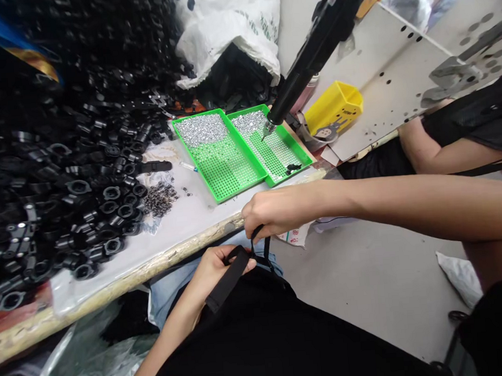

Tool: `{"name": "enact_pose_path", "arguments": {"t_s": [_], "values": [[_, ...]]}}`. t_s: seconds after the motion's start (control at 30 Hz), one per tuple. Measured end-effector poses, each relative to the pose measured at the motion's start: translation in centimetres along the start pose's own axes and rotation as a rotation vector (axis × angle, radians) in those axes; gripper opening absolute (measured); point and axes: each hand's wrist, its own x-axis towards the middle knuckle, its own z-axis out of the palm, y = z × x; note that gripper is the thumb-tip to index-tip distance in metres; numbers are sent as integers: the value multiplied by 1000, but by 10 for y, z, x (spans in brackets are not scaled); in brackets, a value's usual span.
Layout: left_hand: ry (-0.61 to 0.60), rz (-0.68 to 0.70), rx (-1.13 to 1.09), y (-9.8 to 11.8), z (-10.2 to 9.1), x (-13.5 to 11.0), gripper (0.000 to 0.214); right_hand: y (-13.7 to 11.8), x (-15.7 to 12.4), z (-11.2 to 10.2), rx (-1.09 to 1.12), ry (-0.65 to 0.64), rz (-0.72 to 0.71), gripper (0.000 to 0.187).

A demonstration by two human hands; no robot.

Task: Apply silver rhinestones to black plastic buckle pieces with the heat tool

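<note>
- The left hand [212, 272] is shut tight on a wide black strap [227, 279], in front of the green trays [196, 160] and just past the edge of the counter [110, 274].
- The right hand [274, 212] pinches a thin black loop [262, 248] that seems joined to the strap, a bit closer to the green trays.
- Black plastic rings [79, 213] lie in a big heap left of the green trays.
- Small silver screws [200, 128] fill the far end of the green trays.
- A black electric screwdriver [309, 50] hangs over the green trays' right side.
- The hands seem to be working on the strap, so the next move looks like it calls for a firm hold with both.
</note>
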Motion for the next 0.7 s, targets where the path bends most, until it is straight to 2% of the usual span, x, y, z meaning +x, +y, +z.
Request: {"name": "enact_pose_path", "arguments": {"t_s": [0.13,0.23,0.3,0.4,0.57,0.63,0.7], "values": [[-27,-75,-11,8,-8,-14,38,6,9,27,30,395,-22,8],[56,-118,-36,8,-18,-33,40,2,30,53,171,687,-8,9],[136,-110,-43,4,-24,-47,41,-3,47,66,287,808,8,9],[228,-77,-43,-4,-31,-63,39,-8,70,71,337,825,-12,9],[380,127,-11,-7,-30,-65,42,-9,88,59,181,699,-110,4],[348,175,38,-6,-28,-58,39,-10,91,53,156,658,-151,7],[225,155,66,-7,-25,-51,39,-14,91,47,140,617,-165,9]]}}
